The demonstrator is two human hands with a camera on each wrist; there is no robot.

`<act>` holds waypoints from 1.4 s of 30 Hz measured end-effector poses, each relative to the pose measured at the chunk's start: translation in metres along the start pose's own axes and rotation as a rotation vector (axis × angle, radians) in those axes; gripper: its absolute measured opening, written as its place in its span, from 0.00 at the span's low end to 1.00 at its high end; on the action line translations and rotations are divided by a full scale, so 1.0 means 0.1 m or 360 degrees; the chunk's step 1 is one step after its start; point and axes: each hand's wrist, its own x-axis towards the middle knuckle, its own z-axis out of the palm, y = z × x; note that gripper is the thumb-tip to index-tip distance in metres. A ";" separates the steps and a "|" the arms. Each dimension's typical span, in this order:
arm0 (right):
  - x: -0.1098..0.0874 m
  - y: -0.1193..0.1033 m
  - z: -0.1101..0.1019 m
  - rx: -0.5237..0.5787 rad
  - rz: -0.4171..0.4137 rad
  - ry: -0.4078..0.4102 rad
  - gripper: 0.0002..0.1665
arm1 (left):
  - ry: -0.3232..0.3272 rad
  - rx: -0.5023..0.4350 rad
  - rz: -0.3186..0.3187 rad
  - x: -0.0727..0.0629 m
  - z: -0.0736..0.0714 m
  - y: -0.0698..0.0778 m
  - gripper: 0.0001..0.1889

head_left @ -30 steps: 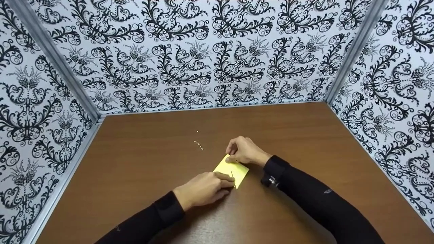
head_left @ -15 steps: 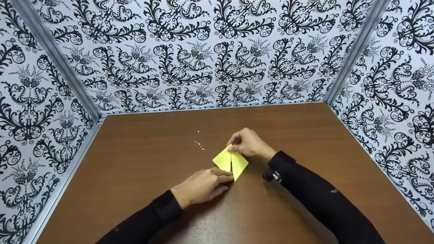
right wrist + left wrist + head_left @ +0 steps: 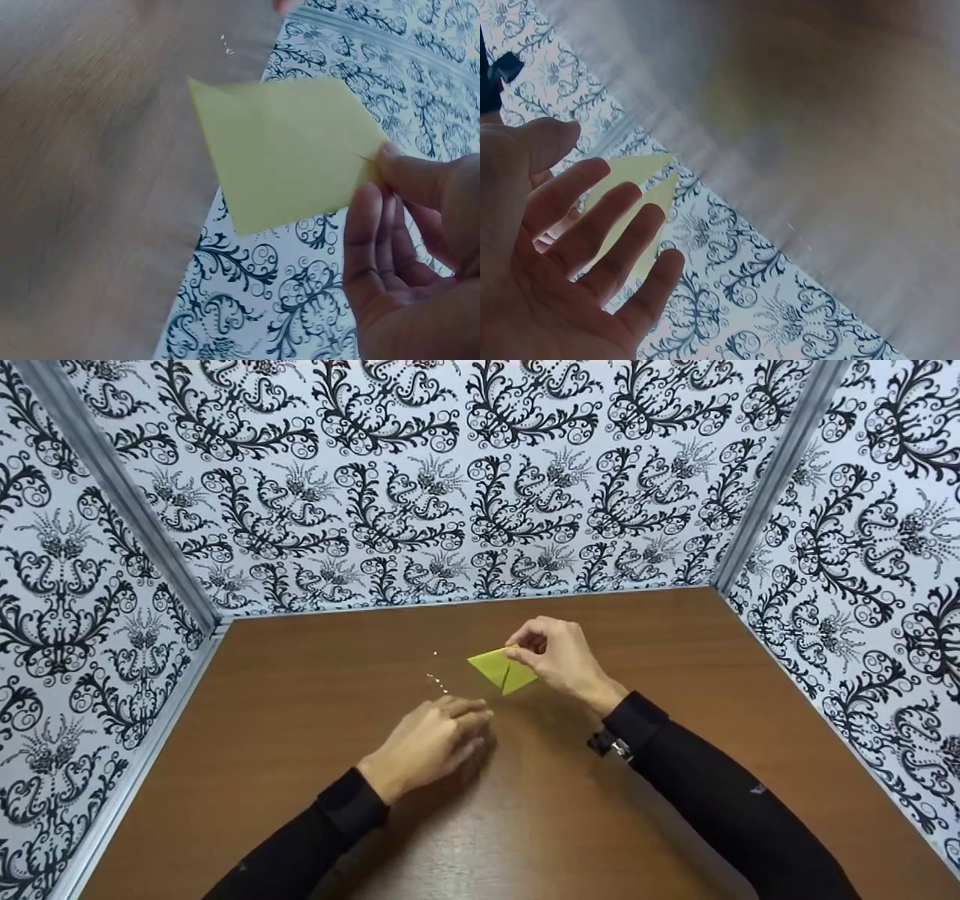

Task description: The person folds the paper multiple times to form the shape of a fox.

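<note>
A folded piece of yellow paper (image 3: 491, 667) hangs above the table from my right hand (image 3: 562, 656), whose thumb and fingers pinch its top corner. Two flaps meet along a dark slit down its front in the head view. In the right wrist view the folded paper (image 3: 285, 150) shows a plain, kite-shaped back. My left hand (image 3: 431, 742) is apart from it, lower and to the left, over the table. The left wrist view has that hand (image 3: 592, 247) with fingers loosely extended and holding nothing, the yellow paper (image 3: 630, 171) partly hidden behind them.
Small white scraps (image 3: 437, 682) lie on the brown wooden table (image 3: 315, 682), just left of the paper. Walls with a black-and-white scroll pattern (image 3: 420, 510) stand at the back and both sides, joined by grey metal posts (image 3: 780, 472).
My right hand has raised the folded paper off the table, up and away from me, tilting it. My left hand has let go of its lower part and moved left.
</note>
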 end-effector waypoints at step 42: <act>-0.96 0.01 0.49 -0.0526 -0.0621 -0.0537 0.05 | -0.0024 0.0048 -0.0208 -0.10 0.07 -0.31 0.13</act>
